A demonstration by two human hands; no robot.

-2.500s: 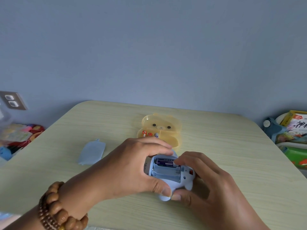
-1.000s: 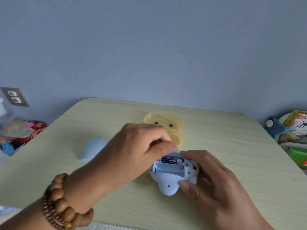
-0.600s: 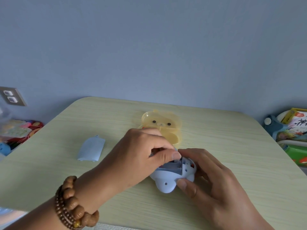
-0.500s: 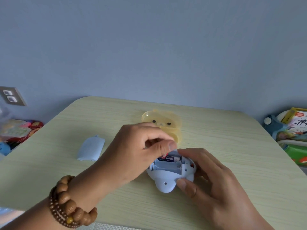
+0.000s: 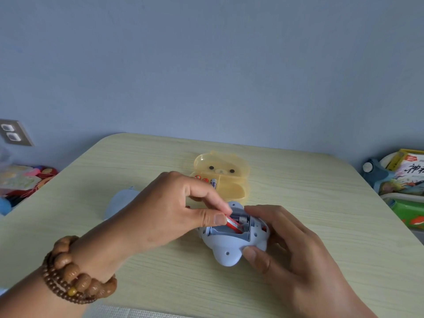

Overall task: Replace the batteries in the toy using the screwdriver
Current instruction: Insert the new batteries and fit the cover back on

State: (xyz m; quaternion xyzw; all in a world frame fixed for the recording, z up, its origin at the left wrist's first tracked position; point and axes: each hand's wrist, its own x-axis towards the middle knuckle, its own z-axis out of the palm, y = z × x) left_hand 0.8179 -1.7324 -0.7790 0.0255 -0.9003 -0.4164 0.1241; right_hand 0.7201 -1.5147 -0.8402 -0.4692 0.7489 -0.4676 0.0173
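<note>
The light blue toy (image 5: 226, 249) lies bottom up on the wooden table (image 5: 309, 203), its battery bay open. One dark battery (image 5: 239, 218) sits in the far slot. My left hand (image 5: 169, 210) pinches a red battery (image 5: 234, 224) between thumb and forefinger, tilted with its far end down in the bay. My right hand (image 5: 293, 255) grips the toy's right side, thumb on its near edge and fingers round the far side. No screwdriver is in view.
An open yellow bear-shaped box (image 5: 229, 180) with batteries (image 5: 213, 182) in it stands just behind the toy. The blue battery cover (image 5: 119, 200) lies to the left, partly hidden by my left hand. Toys and books crowd the floor on both sides of the table.
My left hand has brought a red battery down into the toy's bay, where before only the dark battery showed. My right hand has kept its hold on the toy.
</note>
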